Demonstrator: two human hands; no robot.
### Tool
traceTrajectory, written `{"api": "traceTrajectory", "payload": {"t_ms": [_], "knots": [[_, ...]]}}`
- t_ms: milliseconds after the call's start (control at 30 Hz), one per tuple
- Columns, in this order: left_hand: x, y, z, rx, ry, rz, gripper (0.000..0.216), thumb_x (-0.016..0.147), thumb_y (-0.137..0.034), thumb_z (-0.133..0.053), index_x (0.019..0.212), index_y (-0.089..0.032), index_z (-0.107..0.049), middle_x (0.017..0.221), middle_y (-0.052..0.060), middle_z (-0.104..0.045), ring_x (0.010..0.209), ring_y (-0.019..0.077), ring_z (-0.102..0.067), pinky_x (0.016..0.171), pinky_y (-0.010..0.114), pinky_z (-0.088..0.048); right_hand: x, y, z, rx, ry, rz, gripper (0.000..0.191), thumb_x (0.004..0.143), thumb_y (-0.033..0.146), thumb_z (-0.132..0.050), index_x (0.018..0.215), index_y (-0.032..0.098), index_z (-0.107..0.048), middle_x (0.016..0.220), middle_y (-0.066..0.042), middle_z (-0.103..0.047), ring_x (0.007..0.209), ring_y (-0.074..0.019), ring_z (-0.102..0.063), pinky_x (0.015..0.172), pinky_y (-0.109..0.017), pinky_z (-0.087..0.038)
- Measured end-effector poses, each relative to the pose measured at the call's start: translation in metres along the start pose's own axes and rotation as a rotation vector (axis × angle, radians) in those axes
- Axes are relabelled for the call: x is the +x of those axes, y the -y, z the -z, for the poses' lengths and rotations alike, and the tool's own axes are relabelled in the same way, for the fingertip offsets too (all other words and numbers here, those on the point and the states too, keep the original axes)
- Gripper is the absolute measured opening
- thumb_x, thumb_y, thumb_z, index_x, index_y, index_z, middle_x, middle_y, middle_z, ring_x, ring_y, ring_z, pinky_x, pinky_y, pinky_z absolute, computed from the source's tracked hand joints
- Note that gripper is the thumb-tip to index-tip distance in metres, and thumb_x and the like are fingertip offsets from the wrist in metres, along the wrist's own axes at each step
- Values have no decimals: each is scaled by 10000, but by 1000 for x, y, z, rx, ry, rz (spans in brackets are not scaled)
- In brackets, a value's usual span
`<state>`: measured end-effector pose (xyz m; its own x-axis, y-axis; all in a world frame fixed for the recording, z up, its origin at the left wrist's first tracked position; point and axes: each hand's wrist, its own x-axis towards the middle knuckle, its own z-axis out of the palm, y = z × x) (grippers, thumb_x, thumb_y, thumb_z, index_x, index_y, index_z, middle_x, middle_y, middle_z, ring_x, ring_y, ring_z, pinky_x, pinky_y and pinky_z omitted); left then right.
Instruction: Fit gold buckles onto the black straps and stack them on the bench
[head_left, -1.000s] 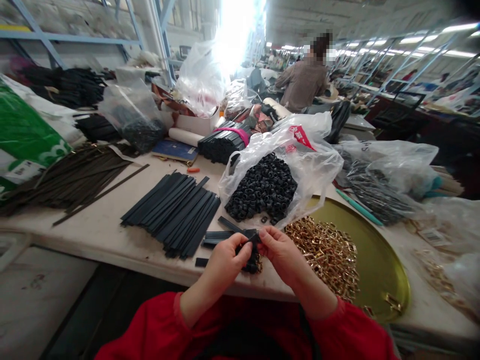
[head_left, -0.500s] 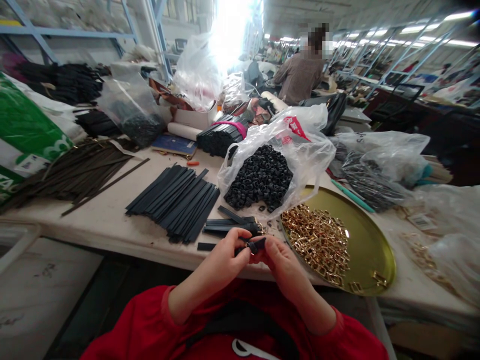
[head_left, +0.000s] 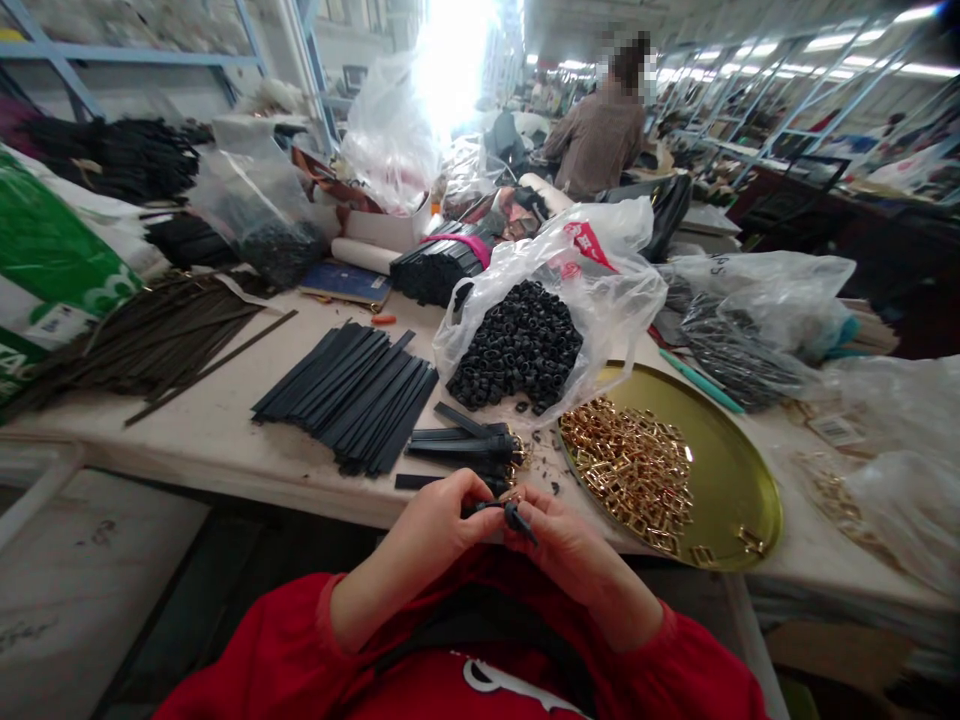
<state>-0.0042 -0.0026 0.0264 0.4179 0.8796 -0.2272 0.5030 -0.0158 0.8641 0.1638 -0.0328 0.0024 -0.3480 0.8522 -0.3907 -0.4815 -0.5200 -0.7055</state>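
Close to the table's front edge, my left hand [head_left: 454, 512] pinches a black strap [head_left: 520, 522], largely hidden by the fingers. My right hand [head_left: 553, 535] grips the same strap from the other side, fingertips nearly meeting the left ones. A bit of gold metal shows between the hands, too small to make out fully. Just beyond them lie several straps with gold buckles [head_left: 465, 447] at their right ends. A fanned pile of flat black strips [head_left: 349, 395] sits to the left. Small black loops [head_left: 517, 345] fill an open plastic bag [head_left: 615, 290] behind.
At right, a round gold tray [head_left: 731, 470] carries a heap of gold buckles [head_left: 637, 470]. A teal pen-like tool [head_left: 701, 380] lies beyond its rim. Brown strips [head_left: 165, 330] spread at the left, near a blue notebook [head_left: 345, 283]. A person [head_left: 600, 125] sits farther back, facing away.
Both hands have dropped slightly toward me and drawn closer together. The black strap's end now points down between the fingers instead of lying level.
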Motion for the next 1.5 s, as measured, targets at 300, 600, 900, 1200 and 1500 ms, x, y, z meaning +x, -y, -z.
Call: {"api": "traceTrajectory", "payload": {"t_ms": [300,600,900,1200,1500], "knots": [[-4,-4,-4,-505,139,121,274,759,-312,-575,957,-123,-567,787,13,-623,605,94,-547,579,218,-434,10,-6,5,-647,-425,495,216,744,353,-593,744,209,-432,602,57,-457,520,-99,-434,499,-224,-354],[4,2,-25,-636,181,247,259,708,-273,-628,926,-138,-586,771,7,-654,618,108,-605,620,243,-480,2,-16,11,-1140,-418,587,141,852,320,-426,893,201,-491,723,-3,-560,634,-147,-533,594,-266,-404],[3,3,-26,-554,139,231,208,743,-237,-567,924,-136,-567,745,11,-641,627,128,-623,618,257,-495,9,-30,-2,-970,-558,583,184,872,359,-376,843,204,-472,700,1,-533,609,-146,-510,568,-263,-401],[3,10,-19,-301,372,178,238,797,-339,-449,662,-150,-502,562,-15,-577,450,93,-521,451,200,-411,1,-36,-5,-990,-544,658,205,901,350,-327,871,201,-465,705,-5,-538,624,-146,-520,582,-261,-407],[16,0,-3,76,267,-53,306,842,-362,-389,665,-167,-545,582,5,-588,529,135,-556,497,214,-392,14,-24,0,-1105,-485,709,229,912,311,-302,848,202,-494,695,-6,-543,643,-154,-528,589,-269,-412]]}}
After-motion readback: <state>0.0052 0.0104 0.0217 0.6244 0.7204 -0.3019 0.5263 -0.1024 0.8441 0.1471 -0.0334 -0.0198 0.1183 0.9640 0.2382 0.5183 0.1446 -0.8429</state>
